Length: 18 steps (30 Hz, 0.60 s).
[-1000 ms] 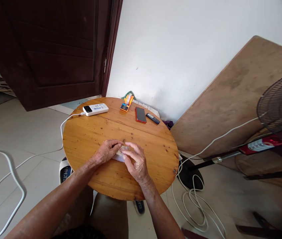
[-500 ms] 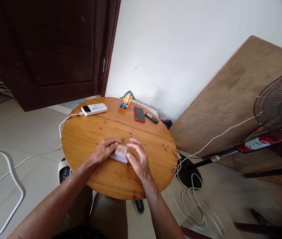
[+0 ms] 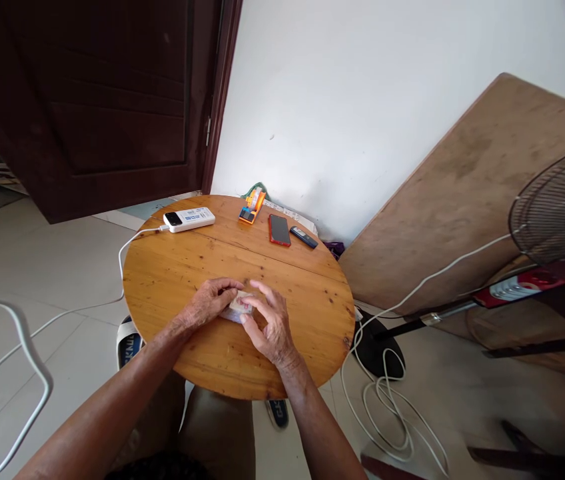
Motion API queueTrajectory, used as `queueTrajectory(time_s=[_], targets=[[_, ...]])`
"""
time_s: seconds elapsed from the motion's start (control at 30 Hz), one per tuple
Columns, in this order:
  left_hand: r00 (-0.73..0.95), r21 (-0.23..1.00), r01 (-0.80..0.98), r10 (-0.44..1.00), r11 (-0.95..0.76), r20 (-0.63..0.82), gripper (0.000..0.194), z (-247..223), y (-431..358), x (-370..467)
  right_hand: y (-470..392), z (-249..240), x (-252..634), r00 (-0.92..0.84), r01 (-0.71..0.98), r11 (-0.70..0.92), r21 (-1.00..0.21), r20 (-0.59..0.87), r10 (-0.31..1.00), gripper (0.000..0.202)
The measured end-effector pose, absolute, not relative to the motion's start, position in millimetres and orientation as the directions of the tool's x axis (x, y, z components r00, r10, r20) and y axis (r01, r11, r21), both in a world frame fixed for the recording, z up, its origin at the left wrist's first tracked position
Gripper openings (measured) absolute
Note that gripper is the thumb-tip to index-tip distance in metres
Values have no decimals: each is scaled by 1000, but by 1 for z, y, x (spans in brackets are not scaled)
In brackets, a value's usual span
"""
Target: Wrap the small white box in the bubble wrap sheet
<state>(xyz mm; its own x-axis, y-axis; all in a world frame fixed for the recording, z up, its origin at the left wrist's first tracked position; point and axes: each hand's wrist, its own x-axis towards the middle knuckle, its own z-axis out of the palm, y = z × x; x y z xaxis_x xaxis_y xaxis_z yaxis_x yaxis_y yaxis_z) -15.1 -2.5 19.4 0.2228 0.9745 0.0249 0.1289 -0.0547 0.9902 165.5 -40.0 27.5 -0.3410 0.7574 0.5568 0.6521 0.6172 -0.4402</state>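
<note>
A small pale square packet (image 3: 237, 307) with red print, in what looks like clear plastic, lies on the round wooden table (image 3: 187, 267) near its front. My left hand (image 3: 208, 303) rests on the table with its fingers closed on the packet's left side; the thumb lies along the top. From the right, my right hand (image 3: 272, 327) reaches over the packet, fingers curved and apart. Its thumb tip is at the front right corner and its fingertips are over the top face. Those fingers partly cover the print, and I cannot tell how firmly they touch.
Toward the back of the table are a white power bank (image 3: 190, 219) with a cable, an orange tape dispenser (image 3: 253, 204), a red-edged phone (image 3: 279, 230) and a dark remote-like device (image 3: 304, 237). At right stands a fan (image 3: 557, 207), with a coiled white cable (image 3: 387, 413) on the floor.
My right hand has moved left over the packet, and its fingers now cover part of the print. My left hand stays in place on the packet's left side.
</note>
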Motion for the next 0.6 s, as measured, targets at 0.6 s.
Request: queueTrajectory(time_s=[0.6], targets=[[223, 989, 128, 974, -67, 37, 36, 22, -3, -15, -39, 26, 166, -354, 678, 602, -422, 530, 771, 27]])
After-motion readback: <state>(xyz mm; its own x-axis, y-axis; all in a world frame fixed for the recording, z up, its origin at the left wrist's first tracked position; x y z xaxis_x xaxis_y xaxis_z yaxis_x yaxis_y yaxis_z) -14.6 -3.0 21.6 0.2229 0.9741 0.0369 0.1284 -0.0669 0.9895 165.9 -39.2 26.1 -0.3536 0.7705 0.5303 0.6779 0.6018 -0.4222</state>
